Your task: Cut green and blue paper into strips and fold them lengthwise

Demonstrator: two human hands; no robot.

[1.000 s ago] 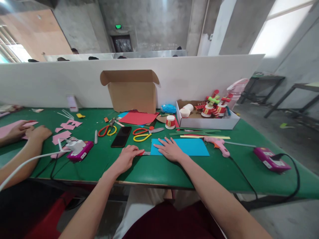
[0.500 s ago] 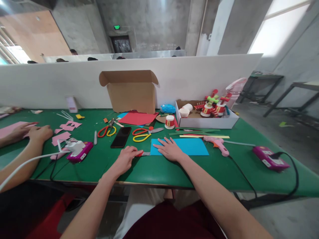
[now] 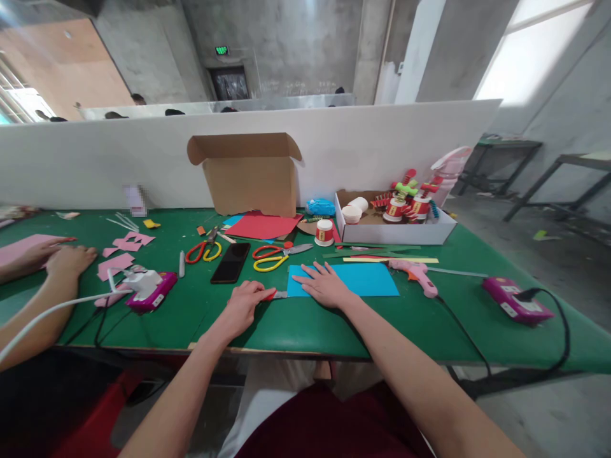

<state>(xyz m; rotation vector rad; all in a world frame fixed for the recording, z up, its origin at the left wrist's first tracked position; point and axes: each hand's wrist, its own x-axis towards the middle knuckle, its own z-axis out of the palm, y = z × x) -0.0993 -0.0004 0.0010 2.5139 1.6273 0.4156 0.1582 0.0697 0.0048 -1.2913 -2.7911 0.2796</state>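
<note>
My left hand (image 3: pixel 247 304) is closed around the red handle of a utility knife (image 3: pixel 280 294), its grey blade lying flat at the left edge of a blue paper sheet (image 3: pixel 366 281). Whether the blade lies under or against the paper edge I cannot tell. Fingers spread, my right hand (image 3: pixel 327 286) presses flat on the left part of that sheet. Just beyond the paper lies a pair of scissors (image 3: pixel 282 254) with red and yellow handles, and left of it a black phone (image 3: pixel 231 263).
To the right rest a pink glue gun (image 3: pixel 420 275) with a cord and a purple power box (image 3: pixel 518 301). A white box (image 3: pixel 394 235) holds cups and crafted figures. A red paper cup (image 3: pixel 324 233) stands beside it. At left are another person's hands (image 3: pixel 69 259) and pink paper pieces (image 3: pixel 117 266).
</note>
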